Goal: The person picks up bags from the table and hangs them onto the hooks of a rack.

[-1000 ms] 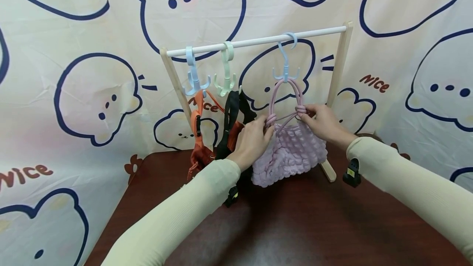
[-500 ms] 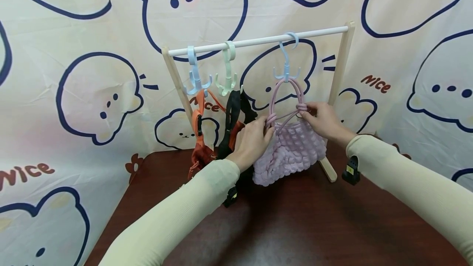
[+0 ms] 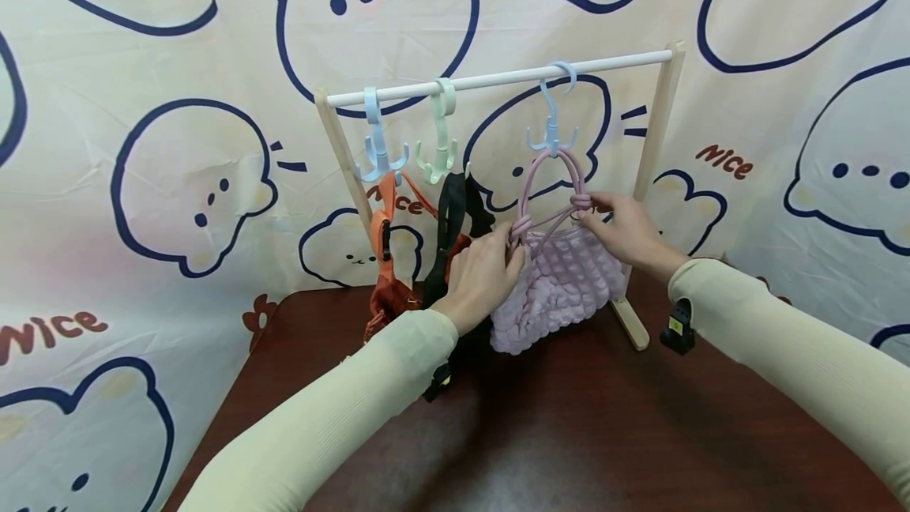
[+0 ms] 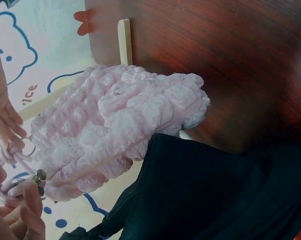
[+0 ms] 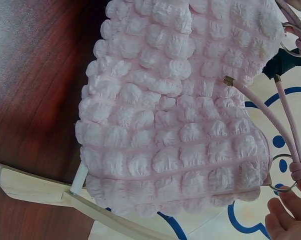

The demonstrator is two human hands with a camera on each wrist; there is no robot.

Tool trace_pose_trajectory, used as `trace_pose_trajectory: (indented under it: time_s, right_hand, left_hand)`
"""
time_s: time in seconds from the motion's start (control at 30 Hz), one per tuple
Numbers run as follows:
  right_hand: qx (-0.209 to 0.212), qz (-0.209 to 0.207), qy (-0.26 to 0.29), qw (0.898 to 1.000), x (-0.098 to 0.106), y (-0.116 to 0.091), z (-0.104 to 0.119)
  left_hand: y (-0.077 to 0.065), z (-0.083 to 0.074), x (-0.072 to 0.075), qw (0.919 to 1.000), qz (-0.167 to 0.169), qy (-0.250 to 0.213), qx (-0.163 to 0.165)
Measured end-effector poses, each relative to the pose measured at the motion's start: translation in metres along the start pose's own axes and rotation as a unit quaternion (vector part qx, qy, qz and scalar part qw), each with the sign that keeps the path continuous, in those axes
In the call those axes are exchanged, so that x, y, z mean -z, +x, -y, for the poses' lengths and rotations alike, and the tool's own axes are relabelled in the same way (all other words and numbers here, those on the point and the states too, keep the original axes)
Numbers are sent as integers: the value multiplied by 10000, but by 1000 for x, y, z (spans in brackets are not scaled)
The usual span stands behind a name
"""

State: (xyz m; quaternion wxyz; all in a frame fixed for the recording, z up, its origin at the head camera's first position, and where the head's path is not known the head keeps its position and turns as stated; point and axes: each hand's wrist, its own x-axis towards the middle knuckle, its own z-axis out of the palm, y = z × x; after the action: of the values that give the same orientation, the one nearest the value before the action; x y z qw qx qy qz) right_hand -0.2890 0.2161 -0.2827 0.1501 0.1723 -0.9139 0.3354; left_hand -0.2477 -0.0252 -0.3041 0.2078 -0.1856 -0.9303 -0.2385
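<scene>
A pink puffy quilted handbag (image 3: 562,283) hangs by its looped cord handle (image 3: 526,188) from a blue swivel hook (image 3: 551,133) on the rack. My left hand (image 3: 483,271) pinches the handle's left base at its knot. At the right knot, my right hand (image 3: 626,231) pinches the cord between thumb and fingers. The right wrist view shows a metal ring (image 5: 283,172) joining bag and cord beside my right fingers (image 5: 285,210). Loose cord ends with brass tips (image 5: 229,80) lie over the bag. In the left wrist view, my left fingers (image 4: 30,205) are at a brass tip (image 4: 39,176).
The rack's white bar (image 3: 498,80) also carries a blue hook (image 3: 377,141) and a green hook (image 3: 438,133). An orange bag (image 3: 387,283) and a black bag (image 4: 220,190) hang left of the pink one. The rack's wooden foot (image 3: 631,326) stands on the dark table (image 3: 569,433).
The handbag has risen slightly, its lower edge shifting up and a little right. Both hands keep their grip on the cord knots; the right hand has moved up slightly.
</scene>
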Motion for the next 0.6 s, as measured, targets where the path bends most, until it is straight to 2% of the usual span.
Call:
trace_pose_trajectory:
  time_s: [0.6]
  right_hand:
    - [-296, 278, 4, 9992, 2, -1, -3]
  left_hand:
    - [-8, 7, 5, 9996, 41, 269, -73]
